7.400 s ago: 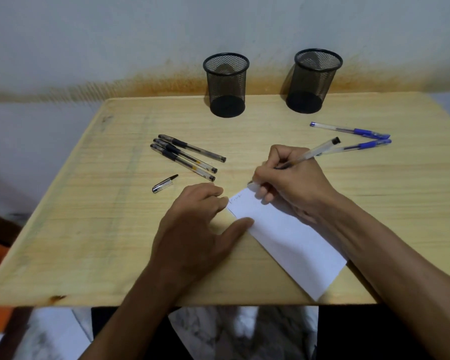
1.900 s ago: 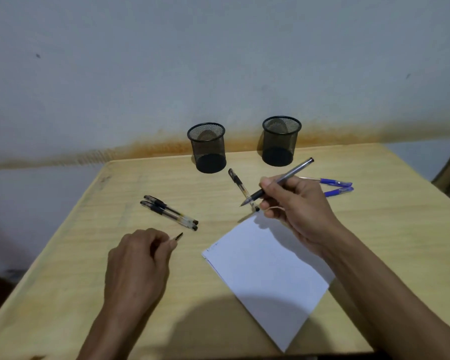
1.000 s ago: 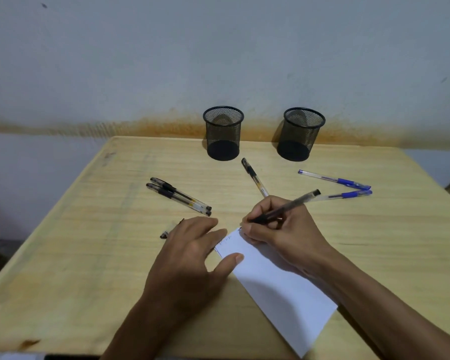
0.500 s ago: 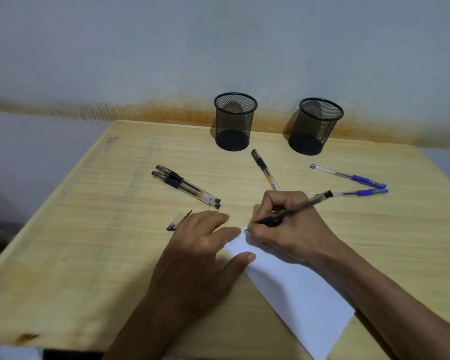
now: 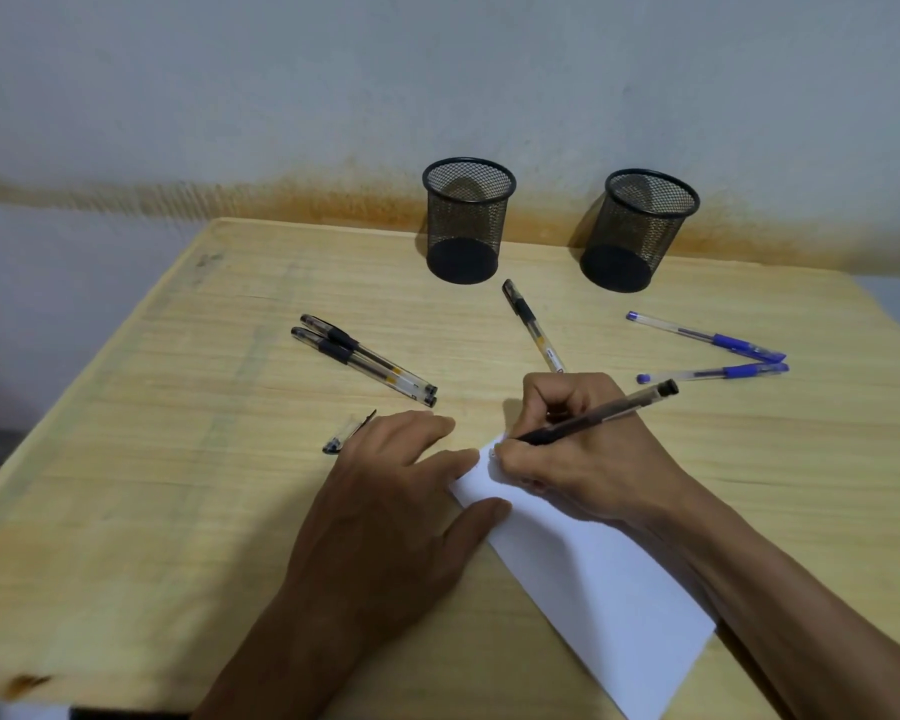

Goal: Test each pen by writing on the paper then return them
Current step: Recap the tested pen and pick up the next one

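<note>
My right hand grips a black pen with its tip on the top corner of the white paper. My left hand lies flat, fingers and thumb pressing the paper's left edge. A loose pen cap lies just left of my left fingers. Two black pens rest side by side at centre left. One more black pen lies below the pen cups. Two blue pens lie at the right.
Two black mesh pen cups, the left cup and the right cup, stand at the back of the wooden table against the wall. The table's near edge runs along the bottom left.
Since 1.9 s ago my right hand brought the pen down onto the paper and my left hand moved from the cap onto the paper's edge. Over the last half second both hands stay put.
</note>
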